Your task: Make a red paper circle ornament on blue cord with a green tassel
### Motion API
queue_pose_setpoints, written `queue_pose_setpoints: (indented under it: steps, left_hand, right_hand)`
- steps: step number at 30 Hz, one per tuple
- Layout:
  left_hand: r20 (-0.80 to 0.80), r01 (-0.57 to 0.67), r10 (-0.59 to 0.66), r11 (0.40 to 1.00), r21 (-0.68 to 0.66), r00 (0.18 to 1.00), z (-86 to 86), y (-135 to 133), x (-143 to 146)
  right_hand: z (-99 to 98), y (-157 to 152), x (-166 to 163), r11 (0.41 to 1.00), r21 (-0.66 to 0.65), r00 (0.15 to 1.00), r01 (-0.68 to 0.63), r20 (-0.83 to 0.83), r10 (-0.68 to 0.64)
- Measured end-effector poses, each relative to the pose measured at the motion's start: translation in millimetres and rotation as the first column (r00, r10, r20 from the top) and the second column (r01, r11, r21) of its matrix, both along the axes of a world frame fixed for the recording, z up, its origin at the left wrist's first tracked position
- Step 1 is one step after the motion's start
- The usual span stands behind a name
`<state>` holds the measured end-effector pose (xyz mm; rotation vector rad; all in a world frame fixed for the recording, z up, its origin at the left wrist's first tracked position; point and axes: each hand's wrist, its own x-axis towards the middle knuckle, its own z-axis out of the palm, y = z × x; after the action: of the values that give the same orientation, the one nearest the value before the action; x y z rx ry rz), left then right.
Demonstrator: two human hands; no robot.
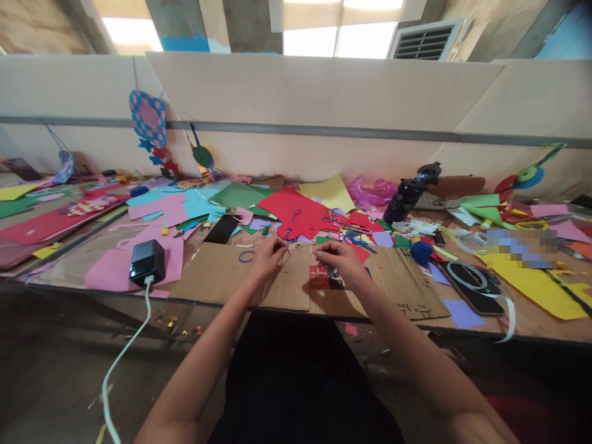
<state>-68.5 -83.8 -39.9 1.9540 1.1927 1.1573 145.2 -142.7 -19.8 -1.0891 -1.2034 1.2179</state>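
Over the flat cardboard sheet, my left hand has its thumb and fingertips pinched together. A thin reddish strand shows by those fingertips, too small to name. My right hand is a short distance to the right, also pinched; whatever is between its fingertips is too small to see. Just beyond my left hand lies a red paper cutout with a blue cord on it. A blue loop rests on the cardboard left of my left hand. Under my right hand is a red patch on the cardboard.
Coloured paper scraps cover the table. On the left sits a black power bank with a white cable. A dark bottle leans at the back right. Nearer right are a phone and yellow paper. Paper ornaments hang on the partition.
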Motion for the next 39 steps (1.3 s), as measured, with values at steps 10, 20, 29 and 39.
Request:
queue_pose_setpoints:
  steps: [10,20,29,39]
  left_hand:
    - [0.552,0.216,0.041,0.894,-0.392,0.833,-1.5,2,8]
    - [0.52,0.168,0.042,0.921,-0.351,0.853,6.4,12,-4]
    - [0.597,0.249,0.033,0.889,-0.384,0.802,13.8,12,-17]
    - [0.584,0.29,-0.005,0.871,-0.397,0.812,13.1,-20,-28]
  right_hand:
    - [-1.0,47,-23,0.989,-0.114,0.993,-0.095,-0.079,0.086]
    - [-1.6,73,-43,0.967,-0.137,0.976,-0.215,-0.066,0.207]
    - [1.4,81,-52,0.927,-0.108,0.933,-0.358,-0.084,0.351]
    - [3.3,91,-52,0.933,-0.124,0.937,-0.338,-0.138,0.321]
